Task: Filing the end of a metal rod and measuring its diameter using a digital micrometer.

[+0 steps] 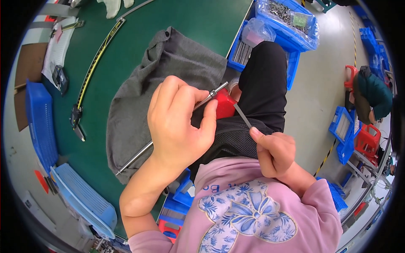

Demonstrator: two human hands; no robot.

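Observation:
My left hand (179, 118) is closed round a long thin metal rod (135, 158), pinching it near its stepped upper end between thumb and fingers. The rod slants over a dark grey cloth (181, 55) spread on the green table (202, 17). Closed in my right hand (276, 152) is a narrow flat grey metal strip (242, 115), file-like in shape. Its far end points at a red object (225, 104) just beyond my left fingertips. Whether the strip touches this red object, I cannot tell.
A long caliper (76, 116) lies left of the cloth. Blue baskets (42, 122) line the table's left edge. Beyond my knee stand blue bins (291, 63) with metal parts and plastic bags. Another person (373, 92) is at the far right, near red stools (368, 141).

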